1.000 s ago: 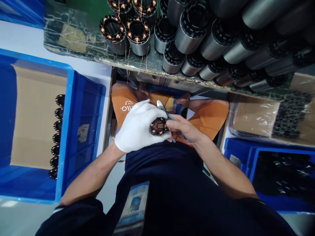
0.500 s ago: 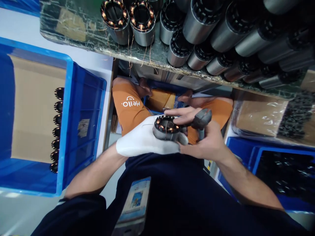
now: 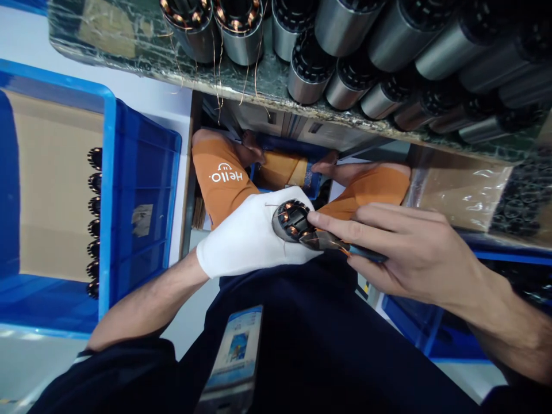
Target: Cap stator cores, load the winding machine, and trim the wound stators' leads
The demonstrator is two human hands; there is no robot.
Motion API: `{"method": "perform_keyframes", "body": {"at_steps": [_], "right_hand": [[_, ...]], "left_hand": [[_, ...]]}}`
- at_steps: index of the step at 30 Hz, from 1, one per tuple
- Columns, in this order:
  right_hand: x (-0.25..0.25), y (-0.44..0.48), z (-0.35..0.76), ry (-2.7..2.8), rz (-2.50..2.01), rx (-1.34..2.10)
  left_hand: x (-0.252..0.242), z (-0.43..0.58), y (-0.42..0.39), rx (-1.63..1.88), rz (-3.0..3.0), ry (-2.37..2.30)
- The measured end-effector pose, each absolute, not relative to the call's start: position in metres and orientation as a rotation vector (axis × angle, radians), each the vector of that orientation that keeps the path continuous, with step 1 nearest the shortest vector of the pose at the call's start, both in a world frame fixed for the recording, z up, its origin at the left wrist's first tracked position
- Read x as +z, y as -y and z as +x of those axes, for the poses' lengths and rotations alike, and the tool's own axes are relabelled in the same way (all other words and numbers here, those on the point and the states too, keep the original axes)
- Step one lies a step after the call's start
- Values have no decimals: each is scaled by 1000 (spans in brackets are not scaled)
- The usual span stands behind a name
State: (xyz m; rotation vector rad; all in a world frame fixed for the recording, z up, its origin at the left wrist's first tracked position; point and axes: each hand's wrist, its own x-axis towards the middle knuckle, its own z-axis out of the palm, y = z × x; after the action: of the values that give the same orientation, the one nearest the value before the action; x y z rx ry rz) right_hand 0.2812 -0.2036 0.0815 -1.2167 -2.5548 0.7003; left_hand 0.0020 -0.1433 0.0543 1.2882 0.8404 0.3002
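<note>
My left hand [image 3: 254,238], in a white glove, is wrapped round a motor stator [image 3: 294,220] above my lap. The stator's open end faces up, with black slots and copper coils around the ring, and a thin wire end sticks out on the left. My bare right hand [image 3: 405,247] is closed on wire cutters [image 3: 366,253]. Their dark jaws lie against the stator's right lower rim. My right index fingertip touches the rim just above the jaws. A copper wire shows beside the cutters. The exact bite of the jaws is hard to make out.
Steel-cased stators [image 3: 310,75] stand in rows on the green bench [image 3: 146,63] ahead, two with wound coils [image 3: 239,34] and trailing wires. At left is a blue crate [image 3: 110,190] with several stators [image 3: 94,204] along its side. Bagged parts [image 3: 524,195] lie to the right, above another blue crate [image 3: 414,322].
The stator has tilted in my left hand. My right hand has turned the cutters and brought their jaws from above the stator's right side to its rim. The view has shifted slightly.
</note>
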Motion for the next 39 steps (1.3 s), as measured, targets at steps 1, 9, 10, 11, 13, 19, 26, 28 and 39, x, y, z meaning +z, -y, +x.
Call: {"method": "perform_keyframes", "body": {"at_steps": [1, 9, 10, 11, 13, 19, 26, 28, 39], "right_hand": [[81, 204, 282, 2528, -1239, 739], [76, 200, 274, 2446, -1316, 655], [76, 200, 273, 2470, -1312, 621], [76, 201, 272, 2483, -1314, 605], [76, 203, 272, 2461, -1325, 666], [77, 203, 276, 2338, -1356, 785], [75, 203, 281, 2374, -1407, 926], [73, 201, 281, 2329, -1469, 999], [60, 199, 279, 2339, -1515, 1032]], "left_hand": [[54, 3, 143, 313, 1291, -850], [50, 17, 144, 415, 1530, -1081], [51, 20, 144, 394, 1570, -1097], [52, 23, 144, 366, 1610, -1120], [56, 29, 145, 295, 1681, -1170], [62, 36, 143, 236, 1764, -1183], [53, 38, 139, 152, 1687, -1132], [51, 40, 141, 143, 1703, -1153], [36, 46, 149, 8, 1919, -1147]]}}
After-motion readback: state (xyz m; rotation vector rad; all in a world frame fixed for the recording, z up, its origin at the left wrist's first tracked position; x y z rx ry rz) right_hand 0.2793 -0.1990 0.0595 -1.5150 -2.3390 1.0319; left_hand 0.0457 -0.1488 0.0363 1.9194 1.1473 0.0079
